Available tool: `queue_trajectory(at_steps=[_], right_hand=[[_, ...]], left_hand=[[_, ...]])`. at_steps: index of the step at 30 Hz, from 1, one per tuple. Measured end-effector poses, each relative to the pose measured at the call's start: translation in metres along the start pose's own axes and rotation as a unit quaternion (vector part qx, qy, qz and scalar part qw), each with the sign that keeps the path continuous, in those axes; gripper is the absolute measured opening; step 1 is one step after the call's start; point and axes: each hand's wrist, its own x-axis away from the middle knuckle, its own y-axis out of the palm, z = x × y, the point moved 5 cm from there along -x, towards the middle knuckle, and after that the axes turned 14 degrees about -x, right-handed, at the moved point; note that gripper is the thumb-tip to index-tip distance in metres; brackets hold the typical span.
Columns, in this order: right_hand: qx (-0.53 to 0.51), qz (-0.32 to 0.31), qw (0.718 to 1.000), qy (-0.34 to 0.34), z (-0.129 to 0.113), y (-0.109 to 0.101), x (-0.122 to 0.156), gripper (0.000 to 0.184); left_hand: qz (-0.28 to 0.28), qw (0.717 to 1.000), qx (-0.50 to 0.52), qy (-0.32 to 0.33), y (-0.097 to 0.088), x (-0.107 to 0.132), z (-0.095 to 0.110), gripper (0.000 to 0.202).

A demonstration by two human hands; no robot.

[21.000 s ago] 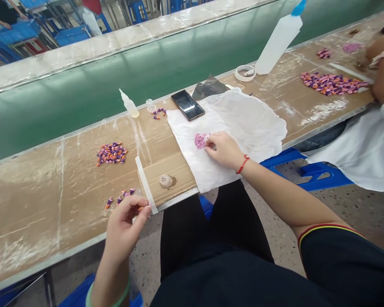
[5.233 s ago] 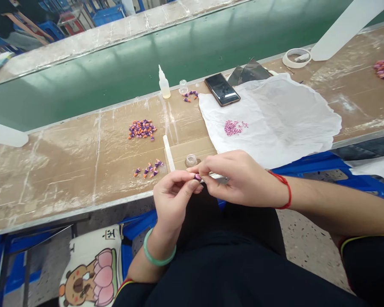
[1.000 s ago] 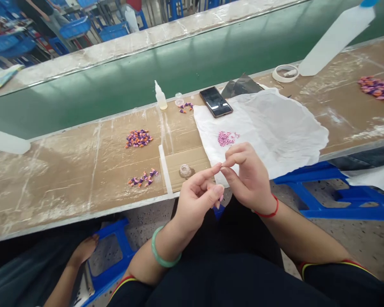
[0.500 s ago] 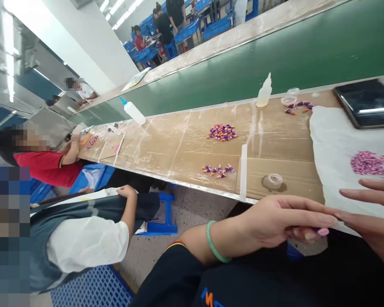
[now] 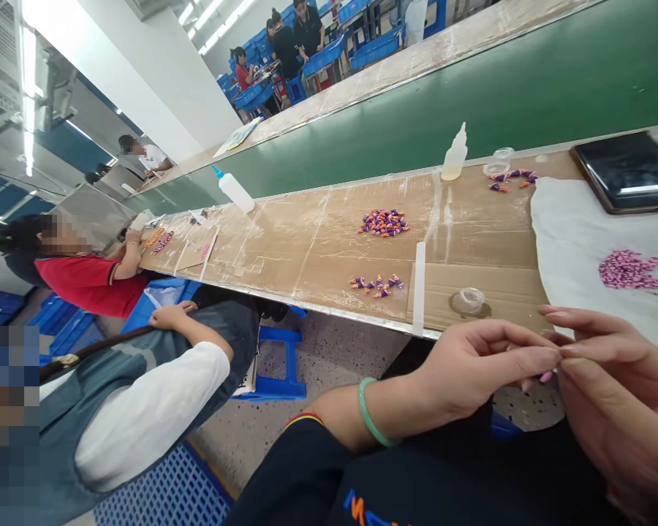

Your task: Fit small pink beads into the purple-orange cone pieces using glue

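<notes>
From your head camera, your left hand (image 5: pixel 485 369), wearing a green bangle (image 5: pixel 370 413), and your right hand (image 5: pixel 619 394) were drawn together in front of you, fingertips (image 5: pixel 553 356) meeting in a pinch; you could not tell whether they held anything. Just beyond them, pink beads (image 5: pixel 633 270) lay heaped on a white cloth (image 5: pixel 575 234). Further left on the counter (image 5: pixel 307 248) sat purple-and-orange cone pieces (image 5: pixel 382 223) in two small piles.
</notes>
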Motion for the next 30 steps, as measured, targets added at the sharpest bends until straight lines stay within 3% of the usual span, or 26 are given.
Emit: queue_trajectory(at_steps=[3,6,8,11,14,17,21,30], right_hand=[[-0.111,0.048,0.989,0.085,-0.007,0.009,0.008,0.015],[-0.145,0.047,0.981,0.124,-0.01,0.019,0.014,0.019],[-0.177,0.028,0.976,0.12,-0.013,0.026,0.016,0.02],[-0.191,-0.005,0.98,0.059,-0.02,0.029,0.013,0.017],[-0.133,-0.062,0.989,0.002,-0.033,0.027,0.004,0.008],[-0.001,-0.108,0.993,-0.047,-0.051,0.021,-0.004,0.004],[0.129,-0.169,0.969,-0.128,-0.071,0.02,-0.008,0.009],[0.193,-0.223,0.942,-0.164,-0.076,0.024,-0.013,0.011]], left_hand=[[0.041,0.995,-0.078,0.043,-0.003,0.003,-0.002,0.046],[0.096,0.976,-0.161,0.109,-0.007,0.007,-0.002,0.033],[0.13,0.958,-0.206,0.15,-0.007,0.012,0.0,0.028],[0.159,0.941,-0.239,0.181,-0.008,0.015,0.006,0.022],[0.159,0.943,-0.236,0.173,-0.012,0.011,0.009,0.022],[0.151,0.944,-0.241,0.168,-0.015,0.01,0.013,0.024],[0.151,0.935,-0.27,0.175,-0.016,0.014,0.017,0.019],[0.117,0.932,-0.305,0.157,-0.015,0.012,0.024,0.015]])
